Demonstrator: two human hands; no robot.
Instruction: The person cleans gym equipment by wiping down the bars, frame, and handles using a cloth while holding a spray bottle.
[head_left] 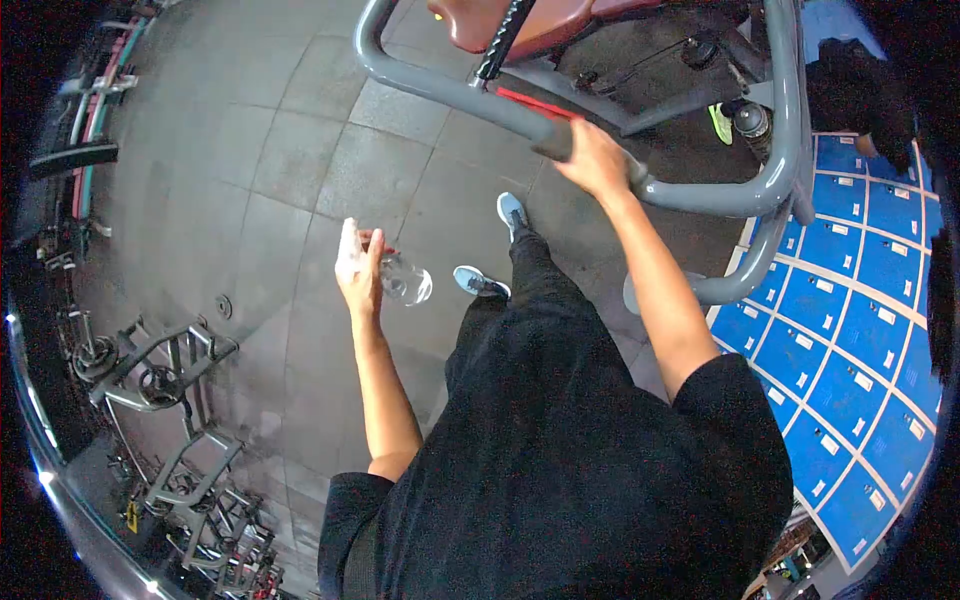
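Note:
My left hand [360,268] is closed around the upper part of a clear plastic bottle [408,280], out over the floor. The bottle tilts with its base to the right, and a bit of red shows near its neck, mostly behind my fingers. On the right, my right hand [596,160] rests on a dark grip section [553,142] of a thick grey tubular frame [460,98]. Its fingers bend over the bar, their tips hidden. Whether a cloth lies under that palm I cannot tell.
Beyond the bar is a machine with a brown-red padded seat [560,25]. Blue lockers [830,330] line the right side. Weight racks [165,370] stand at left. A dark bottle [752,122] stands behind the frame. A person in dark clothes [850,90] is at upper right.

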